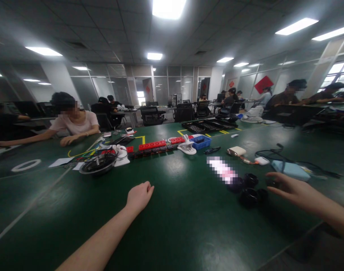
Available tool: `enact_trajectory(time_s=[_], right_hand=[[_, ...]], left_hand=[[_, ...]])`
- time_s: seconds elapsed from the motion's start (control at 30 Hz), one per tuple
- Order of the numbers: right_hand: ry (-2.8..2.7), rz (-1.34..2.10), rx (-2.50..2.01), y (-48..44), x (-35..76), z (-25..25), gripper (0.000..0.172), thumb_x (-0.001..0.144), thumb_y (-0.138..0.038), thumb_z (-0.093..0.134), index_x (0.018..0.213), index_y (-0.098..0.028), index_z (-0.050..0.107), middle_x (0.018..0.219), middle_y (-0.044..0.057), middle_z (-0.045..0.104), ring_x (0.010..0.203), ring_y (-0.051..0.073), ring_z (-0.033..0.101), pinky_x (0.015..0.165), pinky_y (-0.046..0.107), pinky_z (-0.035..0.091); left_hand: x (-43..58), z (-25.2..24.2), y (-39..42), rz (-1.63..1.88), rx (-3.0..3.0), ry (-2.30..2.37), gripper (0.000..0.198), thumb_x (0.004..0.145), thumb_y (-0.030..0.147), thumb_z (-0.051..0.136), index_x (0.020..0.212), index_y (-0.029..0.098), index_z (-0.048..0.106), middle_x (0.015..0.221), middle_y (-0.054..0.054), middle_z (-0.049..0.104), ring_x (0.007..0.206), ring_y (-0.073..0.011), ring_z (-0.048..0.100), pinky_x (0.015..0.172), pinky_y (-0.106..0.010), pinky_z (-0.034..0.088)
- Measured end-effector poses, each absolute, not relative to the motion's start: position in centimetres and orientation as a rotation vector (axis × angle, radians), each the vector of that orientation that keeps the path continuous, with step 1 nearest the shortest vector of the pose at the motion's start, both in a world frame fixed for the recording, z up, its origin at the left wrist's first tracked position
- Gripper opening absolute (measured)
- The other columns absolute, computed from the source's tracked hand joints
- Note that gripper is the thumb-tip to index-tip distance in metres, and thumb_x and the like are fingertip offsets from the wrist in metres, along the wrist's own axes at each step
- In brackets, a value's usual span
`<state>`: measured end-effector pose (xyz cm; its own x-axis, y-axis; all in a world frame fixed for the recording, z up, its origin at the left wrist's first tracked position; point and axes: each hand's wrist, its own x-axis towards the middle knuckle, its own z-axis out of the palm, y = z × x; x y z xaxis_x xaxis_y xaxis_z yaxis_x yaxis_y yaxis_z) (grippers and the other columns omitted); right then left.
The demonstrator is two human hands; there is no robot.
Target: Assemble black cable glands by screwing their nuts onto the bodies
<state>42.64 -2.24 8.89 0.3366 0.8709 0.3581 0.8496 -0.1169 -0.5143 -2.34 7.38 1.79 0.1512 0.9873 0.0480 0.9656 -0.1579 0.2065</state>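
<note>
My left hand (140,196) rests on the green table (172,233), its fingers curled into a fist seen from the back. Nothing sticks out of it. At the right, my right hand (292,190) reaches in over the table with thumb and fingers apart. Just left of its fingertips are several black, round, cup-like pieces (248,197); their exact kind is blurred. Beside those pieces lies a phone-like slab with a bright, pixelated face (222,170). A light blue box-shaped item (292,170) lies behind my right hand.
Farther back are a blue tray (200,142), a white clip-like stand (187,146), a red-topped strip (152,145), a round dark dish (98,163) and a white ring (26,165). Black cables (276,152) lie at right. Another person (76,122) leans on the table at left.
</note>
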Motion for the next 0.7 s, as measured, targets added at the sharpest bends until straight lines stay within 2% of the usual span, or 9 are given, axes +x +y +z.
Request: enact_trajectory(time_s=[0.1, 0.27, 0.4, 0.57, 0.7], right_hand=[[-1.874, 0.257, -2.068, -1.6, 43.2, 8.4, 0.038, 0.065, -0.031, 0.059, 0.096, -0.01, 0.062, 0.083, 0.011, 0.064, 0.073, 0.018, 0.06, 0.064, 0.025, 0.041], [-2.163, 0.169, -2.101, -0.8, 44.2, 7.2, 0.037, 0.065, -0.022, 0.056, 0.102, -0.019, 0.06, 0.103, 0.009, 0.06, 0.093, 0.023, 0.056, 0.079, 0.029, 0.042], [-2.256, 0.116, -2.14, -0.9, 44.0, 6.2, 0.04, 0.066, -0.023, 0.052, 0.105, -0.024, 0.057, 0.106, 0.006, 0.057, 0.091, 0.024, 0.057, 0.078, 0.033, 0.045], [-2.19, 0.063, -2.227, -1.2, 43.6, 5.9, 0.05, 0.064, -0.025, 0.053, 0.114, -0.023, 0.049, 0.113, 0.007, 0.055, 0.097, 0.026, 0.055, 0.077, 0.032, 0.046], [-2.211, 0.043, -2.166, -1.3, 43.8, 5.8, 0.039, 0.065, -0.024, 0.053, 0.103, -0.026, 0.054, 0.107, 0.006, 0.059, 0.094, 0.024, 0.056, 0.075, 0.03, 0.047]], left_hand=[[-2.3, 1.9, 7.3, 0.249, 2.278, 1.944, 0.03, 0.085, 0.039, 0.033, 0.073, 0.019, 0.052, 0.068, 0.0, 0.058, 0.061, -0.0133, 0.054, 0.052, -0.021, 0.036], [-2.2, 2.0, 7.4, 0.237, 2.268, 1.968, 0.031, 0.084, 0.04, 0.033, 0.072, 0.019, 0.052, 0.068, -0.001, 0.058, 0.062, -0.0143, 0.055, 0.051, -0.022, 0.035], [-2.2, 1.9, 7.5, 0.239, 2.271, 1.973, 0.031, 0.084, 0.04, 0.033, 0.072, 0.019, 0.053, 0.068, -0.001, 0.058, 0.062, -0.0141, 0.055, 0.052, -0.022, 0.035], [-2.3, 1.8, 7.5, 0.249, 2.277, 1.967, 0.031, 0.084, 0.04, 0.033, 0.073, 0.019, 0.053, 0.069, 0.0, 0.059, 0.063, -0.0146, 0.055, 0.053, -0.023, 0.035], [-2.3, 1.8, 7.4, 0.254, 2.279, 1.953, 0.031, 0.084, 0.04, 0.033, 0.073, 0.019, 0.053, 0.069, 0.0, 0.059, 0.063, -0.0145, 0.055, 0.052, -0.023, 0.035]])
